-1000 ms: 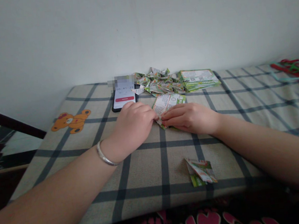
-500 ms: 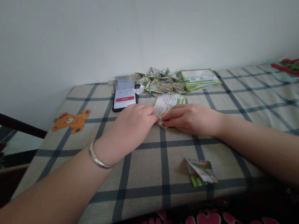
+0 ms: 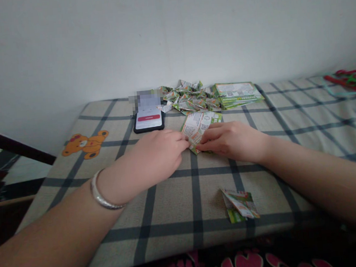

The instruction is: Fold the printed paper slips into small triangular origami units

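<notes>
A green and white printed paper sheet lies on the table, its corner turned toward me. My left hand is at the sheet's left edge, fingers curled together with the tips on that edge. Across from it, my right hand covers the sheet's right part, its thumb and fingers closed on the lower edge. Part of the paper is hidden under the right hand. Nearer to me lies a smaller folded paper piece of the same print, touched by neither hand.
Behind the sheet is a cluster of folded paper pieces. A stack of printed papers lies right of it, a phone left. A bear picture is on the checked tablecloth. Red and green strips lie far right.
My left hand has drawn slightly down and left, uncovering more of the phone's lower edge. The right hand's fingertips have shifted a little right along the sheet.
</notes>
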The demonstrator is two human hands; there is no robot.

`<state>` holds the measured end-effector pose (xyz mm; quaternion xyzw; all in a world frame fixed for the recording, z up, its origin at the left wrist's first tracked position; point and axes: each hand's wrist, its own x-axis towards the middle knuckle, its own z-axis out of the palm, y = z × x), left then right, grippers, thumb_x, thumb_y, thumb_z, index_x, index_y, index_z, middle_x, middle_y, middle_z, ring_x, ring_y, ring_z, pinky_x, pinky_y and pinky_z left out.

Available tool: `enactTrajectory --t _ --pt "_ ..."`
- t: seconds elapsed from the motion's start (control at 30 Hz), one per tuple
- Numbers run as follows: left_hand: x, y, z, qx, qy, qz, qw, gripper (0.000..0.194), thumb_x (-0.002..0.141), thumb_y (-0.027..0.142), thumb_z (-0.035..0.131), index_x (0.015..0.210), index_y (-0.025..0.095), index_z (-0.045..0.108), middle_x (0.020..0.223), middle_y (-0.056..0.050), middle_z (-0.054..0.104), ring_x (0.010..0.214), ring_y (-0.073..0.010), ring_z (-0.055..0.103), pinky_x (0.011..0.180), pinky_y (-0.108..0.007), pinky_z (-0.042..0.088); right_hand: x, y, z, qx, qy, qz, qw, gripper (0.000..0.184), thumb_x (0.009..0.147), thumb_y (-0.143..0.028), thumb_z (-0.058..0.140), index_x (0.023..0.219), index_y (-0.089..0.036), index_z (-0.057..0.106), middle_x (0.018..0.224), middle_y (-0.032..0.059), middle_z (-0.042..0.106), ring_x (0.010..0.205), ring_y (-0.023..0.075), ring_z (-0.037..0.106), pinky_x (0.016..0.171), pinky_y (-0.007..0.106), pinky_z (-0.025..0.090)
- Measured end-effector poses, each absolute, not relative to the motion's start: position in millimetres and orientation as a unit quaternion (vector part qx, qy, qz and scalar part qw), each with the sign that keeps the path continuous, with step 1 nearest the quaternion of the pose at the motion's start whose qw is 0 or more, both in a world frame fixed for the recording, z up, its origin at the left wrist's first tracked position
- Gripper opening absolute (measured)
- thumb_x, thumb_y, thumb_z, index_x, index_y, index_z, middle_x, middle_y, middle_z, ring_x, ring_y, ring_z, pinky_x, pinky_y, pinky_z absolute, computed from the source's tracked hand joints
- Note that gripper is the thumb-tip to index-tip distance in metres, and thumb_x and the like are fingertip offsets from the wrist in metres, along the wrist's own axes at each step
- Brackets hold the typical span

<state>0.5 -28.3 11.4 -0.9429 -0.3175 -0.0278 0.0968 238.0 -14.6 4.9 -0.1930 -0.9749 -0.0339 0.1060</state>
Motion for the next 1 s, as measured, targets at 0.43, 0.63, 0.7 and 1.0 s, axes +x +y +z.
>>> enactTrajectory --t 0.43,0.63,0.7,1.0 --pt "1 -35 20 -0.943 -0.32 -0.009 0.091 0.032 0.084 0.015 0.05 0.11 0.016 0.069 0.114 -0.009 0.067 0.106 -0.0246 0.062 0.093 -0.04 0.051 236 -18 9 -0.216 -0.972 -0.017 0.092 0.023 0.093 -0.014 0.051 0.102 -0.018 0.072 0.098 0.006 0.071 0.094 0.0182 0.063 0.08 0.03 0.049" --pt "-1 -34 20 -0.942 -0.33 -0.007 0.065 0.034 0.085 0.016 0.049 0.113 0.024 0.067 0.11 -0.007 0.064 0.097 -0.0231 0.062 0.085 -0.039 0.052 238 -18 10 -0.241 -0.966 -0.013 0.088 0.023 0.089 -0.01 0.051 0.096 -0.015 0.072 0.095 0.0077 0.072 0.088 0.0185 0.064 0.076 0.03 0.048" --pt "-1 -34 20 -0.943 -0.325 -0.008 0.064 0.034 0.085 0.016 0.049 0.112 0.025 0.067 0.11 -0.007 0.063 0.097 -0.0231 0.061 0.085 -0.039 0.051 238 -18 7 -0.25 -0.963 -0.014 0.101 0.023 0.088 -0.01 0.051 0.096 -0.015 0.072 0.099 0.0085 0.072 0.089 0.0183 0.065 0.077 0.03 0.049" --pt "2 -38 19 -0.938 -0.336 -0.003 0.079 0.038 0.081 0.012 0.049 0.112 0.023 0.068 0.111 -0.007 0.063 0.1 -0.0235 0.06 0.088 -0.039 0.05 231 -17 -3 -0.287 -0.95 -0.047 0.116 0.03 0.084 -0.01 0.05 0.109 -0.011 0.067 0.107 0.0124 0.071 0.1 0.0233 0.061 0.089 0.034 0.048"
